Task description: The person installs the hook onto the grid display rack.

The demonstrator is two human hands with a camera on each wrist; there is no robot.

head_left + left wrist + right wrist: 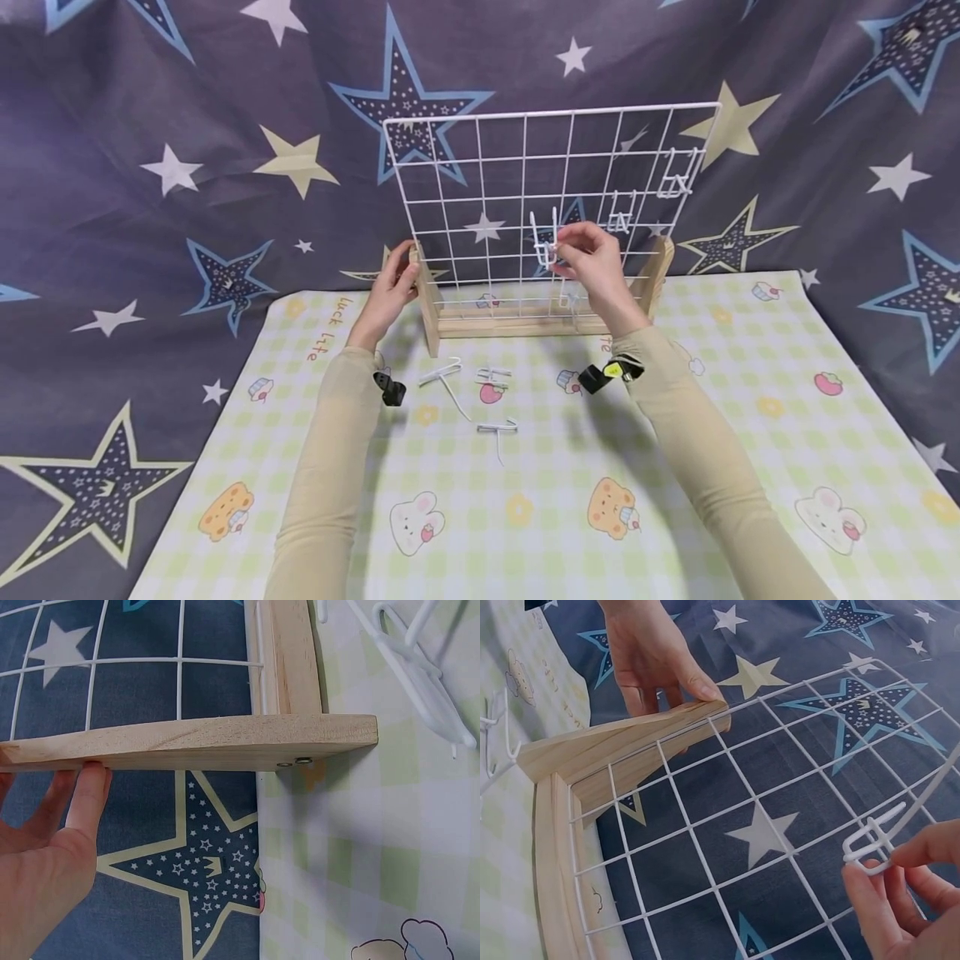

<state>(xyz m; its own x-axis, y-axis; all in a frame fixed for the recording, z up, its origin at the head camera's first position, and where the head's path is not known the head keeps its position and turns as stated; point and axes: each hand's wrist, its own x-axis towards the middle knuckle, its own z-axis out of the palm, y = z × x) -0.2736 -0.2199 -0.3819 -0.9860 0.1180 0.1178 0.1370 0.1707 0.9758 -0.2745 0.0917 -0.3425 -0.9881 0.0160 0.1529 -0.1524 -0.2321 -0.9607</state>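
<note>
A white wire grid panel [502, 198] stands upright in a wooden base. My left hand [390, 292] grips the upper part of the base's left wooden side piece [427, 300]; in the right wrist view its thumb lies on the near side of the wood. Between thumb and fingers, my right hand [597, 265] pinches a white wire hook [870, 844] in front of the grid's middle. The hook's two prongs point up, near the grid wires. Whether it touches them I cannot tell.
Hooks hang on the grid at the upper right [673, 179], below that one [621, 218], and low down [567, 302]. More white hooks [498, 428] lie on the checked tablecloth [525, 508] before the base. A star-patterned cloth [225, 192] hangs behind.
</note>
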